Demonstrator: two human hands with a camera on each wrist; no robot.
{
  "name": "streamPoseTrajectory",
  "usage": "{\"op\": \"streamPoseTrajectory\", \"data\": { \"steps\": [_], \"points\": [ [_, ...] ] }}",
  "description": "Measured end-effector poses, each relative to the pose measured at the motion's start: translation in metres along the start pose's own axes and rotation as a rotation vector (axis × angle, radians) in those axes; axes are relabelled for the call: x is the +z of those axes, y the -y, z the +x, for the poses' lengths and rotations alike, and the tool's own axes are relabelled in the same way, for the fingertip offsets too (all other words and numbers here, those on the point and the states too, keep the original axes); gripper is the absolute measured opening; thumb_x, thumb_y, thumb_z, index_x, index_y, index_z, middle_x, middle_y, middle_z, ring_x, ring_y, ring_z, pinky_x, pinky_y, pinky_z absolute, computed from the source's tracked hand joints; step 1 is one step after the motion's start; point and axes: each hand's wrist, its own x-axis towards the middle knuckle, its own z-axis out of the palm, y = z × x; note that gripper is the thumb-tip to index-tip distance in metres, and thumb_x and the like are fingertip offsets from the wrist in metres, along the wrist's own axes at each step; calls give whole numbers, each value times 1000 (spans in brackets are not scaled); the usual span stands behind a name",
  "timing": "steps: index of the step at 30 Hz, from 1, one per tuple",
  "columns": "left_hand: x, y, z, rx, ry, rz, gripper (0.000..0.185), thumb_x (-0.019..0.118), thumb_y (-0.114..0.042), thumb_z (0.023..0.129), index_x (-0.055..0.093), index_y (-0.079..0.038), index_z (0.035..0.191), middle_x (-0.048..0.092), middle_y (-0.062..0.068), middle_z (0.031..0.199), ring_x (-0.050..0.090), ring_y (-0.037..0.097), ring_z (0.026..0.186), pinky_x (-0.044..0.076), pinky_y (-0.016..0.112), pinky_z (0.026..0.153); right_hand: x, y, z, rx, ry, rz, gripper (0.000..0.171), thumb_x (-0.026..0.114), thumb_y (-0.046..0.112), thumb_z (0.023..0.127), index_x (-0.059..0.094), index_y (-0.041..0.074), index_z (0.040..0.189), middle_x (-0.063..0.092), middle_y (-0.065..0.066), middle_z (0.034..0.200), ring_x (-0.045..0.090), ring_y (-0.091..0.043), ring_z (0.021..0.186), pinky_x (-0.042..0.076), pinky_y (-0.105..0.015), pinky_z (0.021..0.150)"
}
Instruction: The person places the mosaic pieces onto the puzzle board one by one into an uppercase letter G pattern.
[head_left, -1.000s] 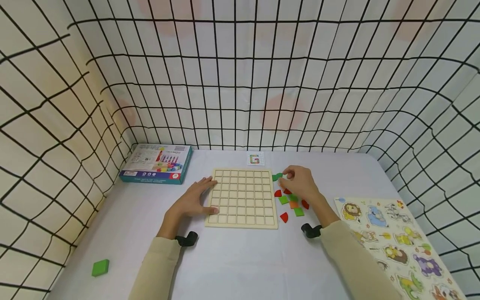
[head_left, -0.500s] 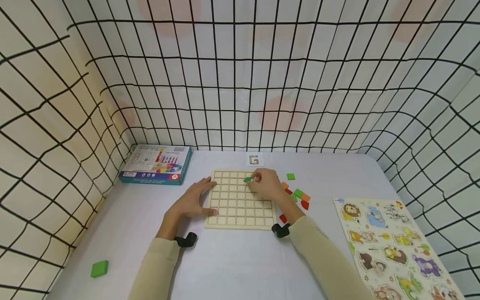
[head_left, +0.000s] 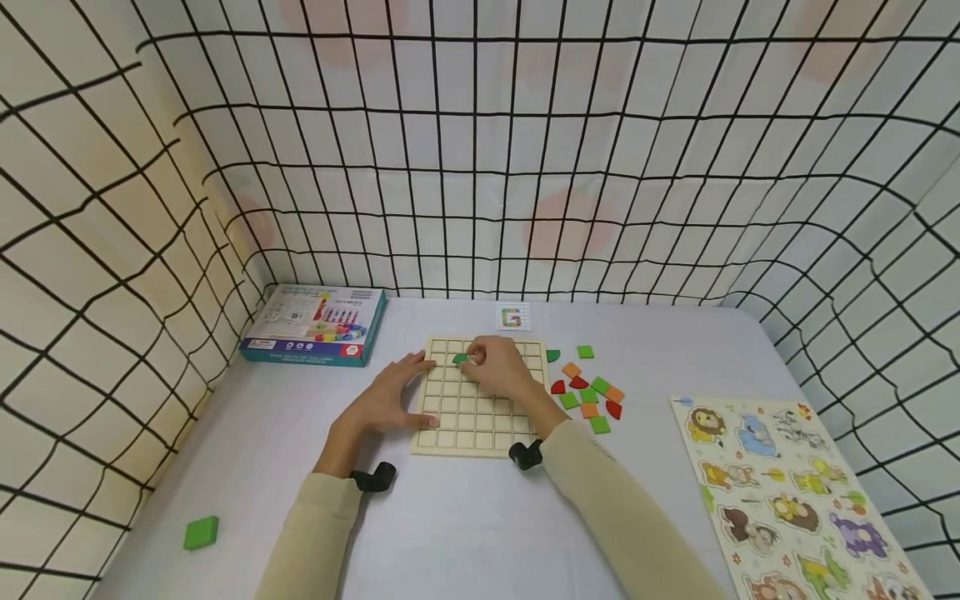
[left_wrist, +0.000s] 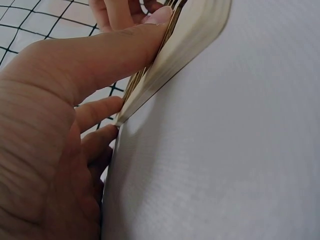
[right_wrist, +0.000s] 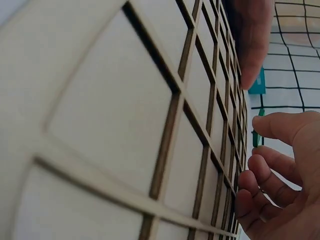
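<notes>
Hands: two. The left hand [head_left: 390,400] lies with straight fingers on the left edge of the grid board [head_left: 480,417], thumb along its near left corner; the left wrist view shows the thumb pressed on the board's edge.
Right grip: the right hand [head_left: 501,371] has its fingertips clamped on one green piece [head_left: 460,358], pinched between thumb and forefinger.
Green piece and grip: it sticks out to the left of the fingertips, over the second row from the far edge of the board, left of the middle. The right wrist view shows it thin and edge-on, just above the wooden cells; whether it touches the board cannot be told.
Board: one, wooden, square cells, lying flat on the surface [head_left: 465,525].
Loose pieces: about ten just right of the board, namely five green [head_left: 598,424], two orange [head_left: 572,370] and three red [head_left: 558,387], well apart from the pinched one.
Stray green square: one [head_left: 201,532], near the front left corner of the surface.
Box: one teal box [head_left: 315,324] at the far left.
Card: one small card [head_left: 513,317] beyond the board's far edge.
Animal puzzle: one [head_left: 787,492], at the right.
</notes>
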Motion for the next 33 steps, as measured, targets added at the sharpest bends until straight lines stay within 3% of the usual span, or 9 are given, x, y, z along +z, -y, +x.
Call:
{"op": "streamPoseTrajectory", "data": {
  "steps": [12,21,33],
  "points": [
    [3,-1,1,10,-5,-2,100,84,-55,75,42,-17,157,23,8,172,15,32,161,11,56,131,4,5,6,0,13,-85,25,76,29,93,75,11,109,63,2,79,55,-13,66,45,-26,60],
    [3,-4,3,6,-4,-14,99,84,-54,75,42,-19,158,23,7,172,14,31,161,10,57,131,2,6,6,13,13,-87,28,76,30,93,75,9,112,64,1,79,56,-13,65,45,-27,61],
    [0,1,2,-26,13,2,108,86,-55,73,37,-18,161,20,7,173,12,33,161,10,57,131,-11,-8,-4,-14,-2,83,26,76,27,94,74,10,114,67,1,88,59,-15,77,53,-30,72]
  ]
}}
